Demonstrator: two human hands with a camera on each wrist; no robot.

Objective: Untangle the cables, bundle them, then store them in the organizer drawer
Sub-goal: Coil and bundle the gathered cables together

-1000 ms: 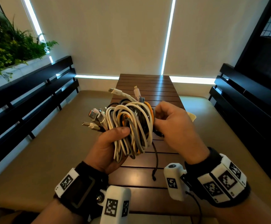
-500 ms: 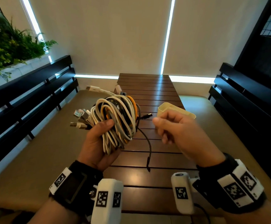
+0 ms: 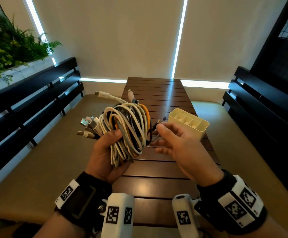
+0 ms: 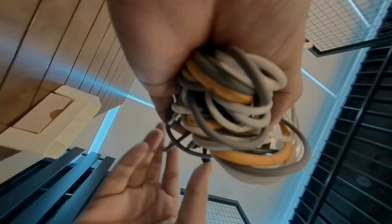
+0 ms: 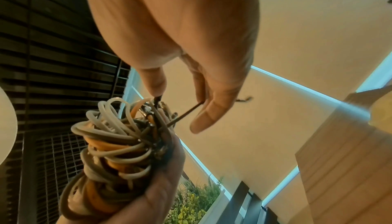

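Gripped in left hand, above table: coiled cable bundle. Just beside, right hand, fingers loosely spread, touching thin black cable. Beyond right hand, near table edge: organizer drawer.

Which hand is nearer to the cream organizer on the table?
Right. The right hand hovers just in front of the organizer; the left hand, gripping the cable bundle, is farther left.
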